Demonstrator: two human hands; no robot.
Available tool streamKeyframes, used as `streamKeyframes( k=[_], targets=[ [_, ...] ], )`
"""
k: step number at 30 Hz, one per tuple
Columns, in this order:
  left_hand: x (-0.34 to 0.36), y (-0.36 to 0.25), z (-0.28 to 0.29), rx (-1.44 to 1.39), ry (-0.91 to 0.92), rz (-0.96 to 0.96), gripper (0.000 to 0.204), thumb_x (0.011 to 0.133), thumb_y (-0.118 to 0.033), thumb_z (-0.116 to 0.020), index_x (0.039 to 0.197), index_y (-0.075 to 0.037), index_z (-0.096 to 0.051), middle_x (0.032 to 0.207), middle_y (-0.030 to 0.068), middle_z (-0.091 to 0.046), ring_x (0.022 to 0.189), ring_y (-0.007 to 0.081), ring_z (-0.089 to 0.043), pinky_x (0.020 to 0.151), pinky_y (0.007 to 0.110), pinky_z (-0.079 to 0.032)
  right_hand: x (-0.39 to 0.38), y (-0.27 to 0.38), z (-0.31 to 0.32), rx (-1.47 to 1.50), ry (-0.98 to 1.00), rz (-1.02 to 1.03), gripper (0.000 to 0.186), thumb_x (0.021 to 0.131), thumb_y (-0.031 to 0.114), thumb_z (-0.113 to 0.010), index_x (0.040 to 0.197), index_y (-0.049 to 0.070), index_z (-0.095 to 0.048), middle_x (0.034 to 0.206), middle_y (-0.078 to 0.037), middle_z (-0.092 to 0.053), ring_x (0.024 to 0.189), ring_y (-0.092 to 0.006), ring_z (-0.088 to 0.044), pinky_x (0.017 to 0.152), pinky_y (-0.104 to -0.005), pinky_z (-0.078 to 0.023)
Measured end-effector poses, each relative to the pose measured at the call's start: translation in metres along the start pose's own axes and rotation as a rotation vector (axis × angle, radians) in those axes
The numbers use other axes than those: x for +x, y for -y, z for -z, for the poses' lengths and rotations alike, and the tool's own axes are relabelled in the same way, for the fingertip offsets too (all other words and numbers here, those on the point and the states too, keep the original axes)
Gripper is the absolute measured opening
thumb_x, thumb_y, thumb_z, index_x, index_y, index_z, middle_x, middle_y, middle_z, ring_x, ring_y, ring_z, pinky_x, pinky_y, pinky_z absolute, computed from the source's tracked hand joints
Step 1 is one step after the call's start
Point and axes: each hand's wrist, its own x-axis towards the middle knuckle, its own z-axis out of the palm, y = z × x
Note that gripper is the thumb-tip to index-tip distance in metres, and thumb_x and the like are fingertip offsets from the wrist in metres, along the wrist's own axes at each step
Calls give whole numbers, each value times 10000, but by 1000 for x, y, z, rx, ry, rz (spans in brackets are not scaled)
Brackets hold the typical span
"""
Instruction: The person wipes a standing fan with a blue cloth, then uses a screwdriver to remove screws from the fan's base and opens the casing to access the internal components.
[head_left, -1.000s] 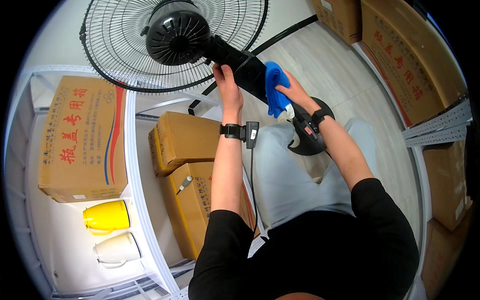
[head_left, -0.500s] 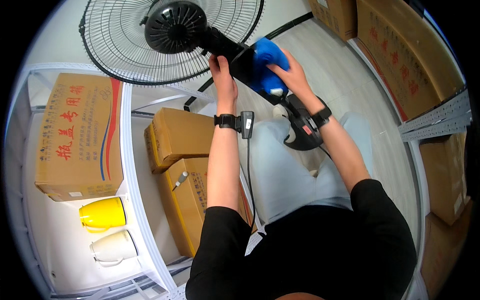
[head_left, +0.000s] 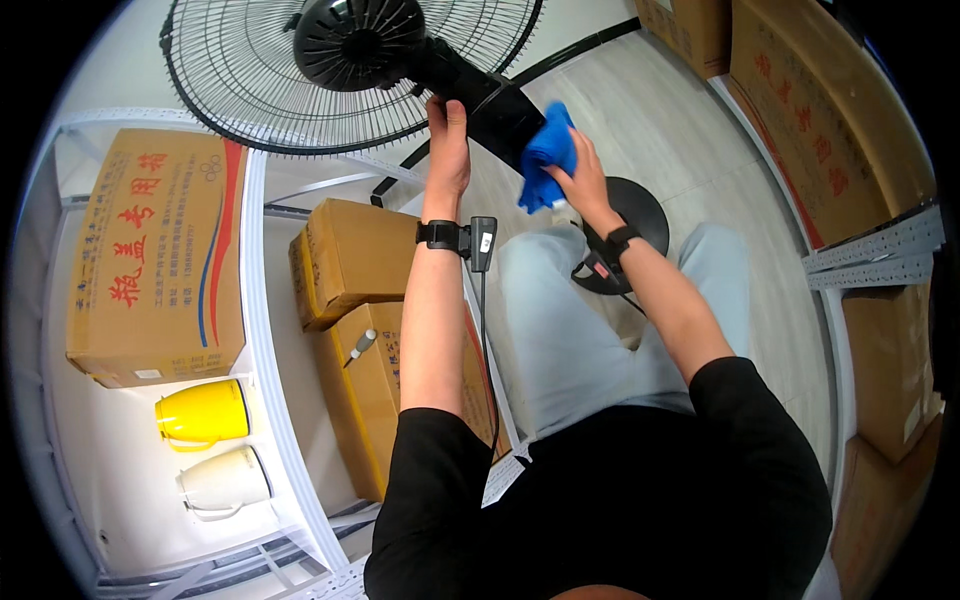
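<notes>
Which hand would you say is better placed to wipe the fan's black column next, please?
Probably the right hand: it holds the blue cloth at the edge of the black column, while the left hand, nearer the fan head, shows no cloth.

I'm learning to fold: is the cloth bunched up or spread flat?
Bunched up. The cloth bulges in folds in the right hand.

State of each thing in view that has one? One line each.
Fan: standing on its round base; running or not, unclear.
Left hand: at the fan's neck; grip unclear.
Right hand: closed on blue cloth.
Blue cloth: bunched, by the fan's column.
Wrist device: strapped on the left arm, cable attached.
Screwdriver: lying on the lower box.
Yellow jug, white jug: side by side; lids unclear.
</notes>
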Motion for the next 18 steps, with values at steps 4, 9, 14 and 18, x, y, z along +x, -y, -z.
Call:
streamKeyframes(
  k=[4, 9, 14, 18],
  targets=[
    [3, -1, -10, -49, 2, -12, 590, 952, -440, -518, 1330, -29, -331, 1307, 69, -420, 1191, 169, -374, 1060, 299, -245, -23, -42, 28, -107, 138, -228, 574, 823, 370, -679, 1292, 107, -478, 1211, -198, -561, 1098, -370, -551, 911, -407, -453],
    [-4, -6, -8, -83, -13, -51, 517, 951, -402, -545, 1271, -25, -393, 1205, 49, -469, 1120, 137, -391, 1026, 270, -252, 7, -4, 47, -117, 103, -255, 566, 818, 380, -684, 1256, 74, -494, 1126, -200, -611, 1031, -369, -593, 864, -417, -474],
    [-19, -13, -4, -307, 9, 37, 678, 976, -392, -485, 1478, -51, -182, 1480, 99, -300, 1340, 178, -293, 1096, 300, -232, 54, 128, 46, 37, -90, -2, 545, 786, 271, -726, 1242, 72, -505, 1130, -176, -575, 1054, -342, -558, 897, -398, -449],
    [-52, -21, -15, 37, 61, -94, 956, 808, -350, -730, 1470, 2, -137, 1475, 170, -282, 1355, 259, -282, 1111, 368, -236, 53, 153, 25, -89, -39, 226, 681, 768, 212, -720, 1357, 87, -403, 1331, -268, -365, 1209, -451, -385, 1011, -491, -350]
  ],
)
